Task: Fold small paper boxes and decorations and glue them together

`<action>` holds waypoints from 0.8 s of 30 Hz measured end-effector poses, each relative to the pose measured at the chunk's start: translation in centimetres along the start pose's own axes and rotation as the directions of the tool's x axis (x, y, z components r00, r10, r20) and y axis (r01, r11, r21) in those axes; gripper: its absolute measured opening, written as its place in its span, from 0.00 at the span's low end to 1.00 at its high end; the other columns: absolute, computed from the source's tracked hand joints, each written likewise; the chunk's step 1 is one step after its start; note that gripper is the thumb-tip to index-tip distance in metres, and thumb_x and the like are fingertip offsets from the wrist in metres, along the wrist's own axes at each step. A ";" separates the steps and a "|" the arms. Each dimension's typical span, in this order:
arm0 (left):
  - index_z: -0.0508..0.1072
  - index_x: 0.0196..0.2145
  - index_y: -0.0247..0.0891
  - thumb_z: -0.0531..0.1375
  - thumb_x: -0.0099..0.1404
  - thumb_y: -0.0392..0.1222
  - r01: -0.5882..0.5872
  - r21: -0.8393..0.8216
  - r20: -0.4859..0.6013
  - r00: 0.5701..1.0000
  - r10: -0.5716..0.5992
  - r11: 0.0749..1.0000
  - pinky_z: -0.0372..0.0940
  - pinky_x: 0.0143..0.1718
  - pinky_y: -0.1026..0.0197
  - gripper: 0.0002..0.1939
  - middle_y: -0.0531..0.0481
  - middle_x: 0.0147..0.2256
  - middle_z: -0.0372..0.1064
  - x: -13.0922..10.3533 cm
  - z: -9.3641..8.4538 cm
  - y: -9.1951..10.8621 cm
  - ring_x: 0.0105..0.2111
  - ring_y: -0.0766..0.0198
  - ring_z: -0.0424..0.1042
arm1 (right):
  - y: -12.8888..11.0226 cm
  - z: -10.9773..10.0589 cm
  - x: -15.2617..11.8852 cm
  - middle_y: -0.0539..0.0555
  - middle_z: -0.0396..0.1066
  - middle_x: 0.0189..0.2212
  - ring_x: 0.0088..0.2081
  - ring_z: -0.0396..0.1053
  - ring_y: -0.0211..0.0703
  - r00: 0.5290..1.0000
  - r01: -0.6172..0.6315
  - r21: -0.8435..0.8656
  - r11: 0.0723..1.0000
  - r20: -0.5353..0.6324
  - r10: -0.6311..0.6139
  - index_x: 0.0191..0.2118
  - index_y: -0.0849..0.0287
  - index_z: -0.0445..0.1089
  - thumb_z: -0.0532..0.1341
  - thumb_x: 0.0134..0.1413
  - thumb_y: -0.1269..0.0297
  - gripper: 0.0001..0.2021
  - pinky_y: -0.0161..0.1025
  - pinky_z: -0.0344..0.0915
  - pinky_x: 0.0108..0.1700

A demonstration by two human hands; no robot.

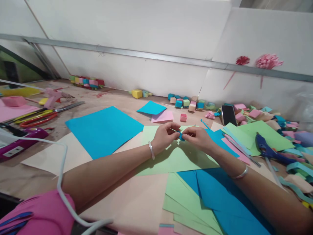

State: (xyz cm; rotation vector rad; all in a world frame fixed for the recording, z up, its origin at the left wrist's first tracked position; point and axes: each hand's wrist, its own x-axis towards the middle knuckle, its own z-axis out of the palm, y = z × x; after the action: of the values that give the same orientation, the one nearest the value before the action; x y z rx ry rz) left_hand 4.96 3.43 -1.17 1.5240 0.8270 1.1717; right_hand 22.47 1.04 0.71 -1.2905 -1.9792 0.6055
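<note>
My left hand [164, 136] is nearly closed, thumb and fingers bent into a pinch on a small blue piece [181, 136]. My right hand [199, 137] is drawn in just as tightly, its fingertips on the piece's other side. So the piece sits between my two sets of fingertips, above a green sheet [186, 160]. My fingers cover much of it, and it is too small for me to tell which way it points or how its long axis runs. Just beyond my fingertips stands a little pink box [183, 117]. A big blue sheet [105, 130] lies left of my left hand; a phone [229, 115] is beyond my right hand, with a blue glue gun [265, 146] farther right.
</note>
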 end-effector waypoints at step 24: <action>0.74 0.30 0.32 0.62 0.59 0.36 0.191 -0.115 -0.008 0.981 -0.194 0.975 0.68 0.25 0.68 0.04 0.49 0.26 0.72 -0.4 0.2 0.7 0.26 0.69 0.71 | -0.7 0.7 -0.4 0.47 0.59 0.19 0.25 0.57 0.36 0.998 -0.046 0.127 0.991 -0.035 0.051 0.22 0.58 0.66 0.53 0.52 0.61 0.12 0.34 0.53 0.26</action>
State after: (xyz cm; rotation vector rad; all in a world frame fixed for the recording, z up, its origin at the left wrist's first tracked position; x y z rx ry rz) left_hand 5.04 2.83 -0.66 1.3108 0.8853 1.0731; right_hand 21.60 0.43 0.62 -1.2663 -1.8523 0.7121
